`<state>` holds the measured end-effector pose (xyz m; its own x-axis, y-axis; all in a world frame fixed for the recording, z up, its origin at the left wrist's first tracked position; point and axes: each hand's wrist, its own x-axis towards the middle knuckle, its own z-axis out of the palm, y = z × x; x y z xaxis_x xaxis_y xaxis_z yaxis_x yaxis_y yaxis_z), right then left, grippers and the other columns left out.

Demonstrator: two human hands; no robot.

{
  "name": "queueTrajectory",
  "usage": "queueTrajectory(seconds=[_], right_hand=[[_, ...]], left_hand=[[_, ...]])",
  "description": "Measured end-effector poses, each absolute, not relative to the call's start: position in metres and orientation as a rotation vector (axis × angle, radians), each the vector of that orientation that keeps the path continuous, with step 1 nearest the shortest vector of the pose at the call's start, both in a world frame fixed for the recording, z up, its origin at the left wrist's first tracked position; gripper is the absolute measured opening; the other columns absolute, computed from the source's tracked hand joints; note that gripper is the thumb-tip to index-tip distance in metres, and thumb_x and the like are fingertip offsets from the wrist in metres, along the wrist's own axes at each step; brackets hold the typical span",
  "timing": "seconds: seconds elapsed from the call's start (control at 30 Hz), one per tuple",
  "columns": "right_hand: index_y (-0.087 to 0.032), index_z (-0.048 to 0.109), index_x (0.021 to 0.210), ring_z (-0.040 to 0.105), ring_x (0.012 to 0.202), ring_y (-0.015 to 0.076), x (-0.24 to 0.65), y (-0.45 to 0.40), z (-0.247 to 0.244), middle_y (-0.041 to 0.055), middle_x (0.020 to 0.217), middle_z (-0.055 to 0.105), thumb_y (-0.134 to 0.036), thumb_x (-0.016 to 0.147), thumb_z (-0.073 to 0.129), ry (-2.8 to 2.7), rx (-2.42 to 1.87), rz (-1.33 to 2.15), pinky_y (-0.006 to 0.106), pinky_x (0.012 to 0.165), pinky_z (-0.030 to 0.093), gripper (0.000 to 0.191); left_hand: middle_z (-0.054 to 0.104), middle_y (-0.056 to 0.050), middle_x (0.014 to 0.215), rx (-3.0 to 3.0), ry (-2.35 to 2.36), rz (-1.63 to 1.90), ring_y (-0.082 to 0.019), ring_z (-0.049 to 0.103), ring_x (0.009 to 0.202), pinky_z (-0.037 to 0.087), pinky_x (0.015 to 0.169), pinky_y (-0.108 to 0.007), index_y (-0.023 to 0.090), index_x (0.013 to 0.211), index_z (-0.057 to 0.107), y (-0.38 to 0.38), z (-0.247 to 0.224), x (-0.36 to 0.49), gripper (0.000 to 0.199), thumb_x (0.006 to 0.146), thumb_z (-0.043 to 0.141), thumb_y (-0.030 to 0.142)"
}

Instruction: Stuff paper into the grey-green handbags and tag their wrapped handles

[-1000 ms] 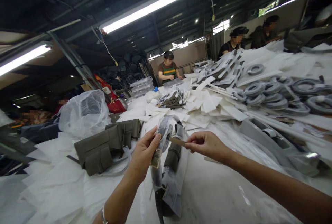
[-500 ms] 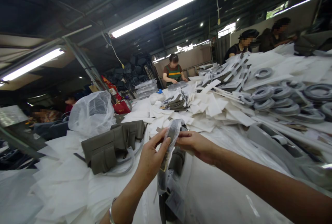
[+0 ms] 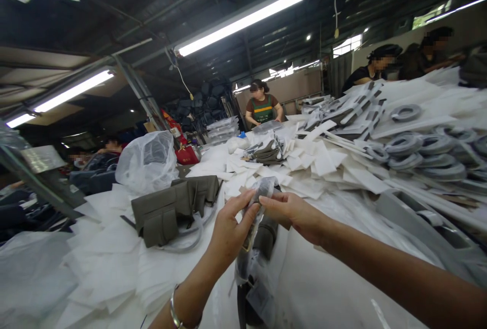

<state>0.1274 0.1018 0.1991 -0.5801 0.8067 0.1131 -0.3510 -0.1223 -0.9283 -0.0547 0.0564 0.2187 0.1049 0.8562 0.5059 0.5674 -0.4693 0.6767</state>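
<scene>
Between my two hands is a dark strap wrapped in clear plastic film [image 3: 264, 186], raised over the table. My left hand [image 3: 233, 223] pinches it from the left, thumb on top. From the other side, my right hand [image 3: 299, 213] closes on the same wrapped strap with thumb and fingers. A flat brownish piece [image 3: 279, 216] shows beneath the right fingers; its kind is unclear. Below hangs or lies a dark olive bag [image 3: 265, 240], partly hidden by my left hand and film. A pale square tag [image 3: 261, 296] lies against it.
Left stands another olive bag [image 3: 163, 209] on white foam sheets [image 3: 102, 258], with a crumpled clear plastic bag [image 3: 146, 161] behind. To the right are a grey moulded holder [image 3: 413, 217] and rolled grey strips [image 3: 405, 151]. A co-worker [image 3: 262, 105] is across the table.
The view has swung slightly left, so the surroundings sit farther right. My right thumb has come onto the top of the wrapped strap; both hands keep hold of it.
</scene>
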Motion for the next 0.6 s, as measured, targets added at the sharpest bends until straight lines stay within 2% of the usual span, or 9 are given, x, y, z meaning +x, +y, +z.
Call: queueTrajectory(seconds=[0.1,0.2,0.27,0.33,0.37,0.4,0.47,0.6], right_hand=[[-0.016,0.077,0.101,0.066,0.086,0.0205,0.127,0.101,0.200,0.0076,0.094,0.076,-0.057,0.076,0.077,-1.325,-0.607,1.809,0.034,0.086,0.048,0.048],[-0.016,0.077,0.098,0.065,0.085,0.0194,0.127,0.100,0.201,0.0061,0.091,0.076,-0.054,0.076,0.078,-1.325,-0.664,1.797,0.030,0.080,0.047,0.044],[-0.016,0.077,0.097,0.065,0.083,0.0186,0.128,0.101,0.203,0.0054,0.090,0.076,-0.051,0.076,0.079,-1.314,-0.684,1.808,0.029,0.078,0.047,0.041],[-0.016,0.077,0.098,0.064,0.080,0.0175,0.128,0.102,0.205,0.0053,0.089,0.076,-0.050,0.076,0.079,-1.303,-0.698,1.835,0.028,0.075,0.047,0.041],[-0.016,0.077,0.098,0.064,0.078,0.0170,0.128,0.103,0.206,0.0054,0.088,0.076,-0.050,0.076,0.079,-1.300,-0.703,1.847,0.028,0.073,0.047,0.041],[-0.016,0.077,0.098,0.064,0.076,0.0168,0.128,0.103,0.207,0.0054,0.087,0.076,-0.049,0.075,0.080,-1.298,-0.702,1.857,0.027,0.072,0.047,0.041],[-0.015,0.077,0.098,0.065,0.079,0.0175,0.130,0.104,0.208,0.0061,0.089,0.076,-0.048,0.076,0.080,-1.296,-0.666,1.867,0.028,0.074,0.049,0.039],[-0.017,0.077,0.101,0.068,0.095,0.0200,0.135,0.103,0.203,0.0088,0.107,0.075,-0.047,0.085,0.071,-1.199,-0.487,1.973,0.031,0.088,0.052,0.034]], left_hand=[[0.052,-0.006,0.147,1.930,1.372,1.401,-0.024,0.058,0.119,0.048,0.100,-0.037,0.032,0.135,0.060,0.057,0.216,-0.052,0.047,0.089,0.067,0.040],[0.030,-0.011,0.160,1.643,1.326,1.534,-0.024,0.056,0.118,0.053,0.088,-0.033,0.034,0.154,0.029,0.059,0.214,-0.048,0.089,0.080,0.077,0.041],[0.040,-0.015,0.151,1.482,1.260,1.540,-0.023,0.058,0.114,0.052,0.088,-0.032,0.033,0.158,0.013,0.060,0.214,-0.046,0.108,0.076,0.081,0.042],[0.061,-0.012,0.125,1.381,1.197,1.488,-0.020,0.063,0.101,0.051,0.087,-0.032,0.031,0.158,0.003,0.059,0.213,-0.045,0.114,0.076,0.082,0.042],[0.066,-0.008,0.111,1.348,1.175,1.464,-0.019,0.065,0.094,0.051,0.086,-0.033,0.031,0.158,0.000,0.059,0.213,-0.045,0.115,0.077,0.081,0.042],[0.068,-0.004,0.100,1.325,1.156,1.450,-0.018,0.066,0.090,0.050,0.085,-0.032,0.031,0.158,-0.001,0.058,0.213,-0.044,0.114,0.078,0.081,0.041],[0.068,-0.001,0.092,1.307,1.129,1.469,-0.017,0.066,0.088,0.049,0.085,-0.031,0.032,0.158,0.003,0.057,0.213,-0.044,0.112,0.078,0.082,0.040],[0.068,0.000,0.088,1.291,1.151,1.533,-0.015,0.065,0.082,0.049,0.078,-0.025,0.026,0.154,0.030,0.058,0.212,-0.045,0.093,0.077,0.082,0.039]])
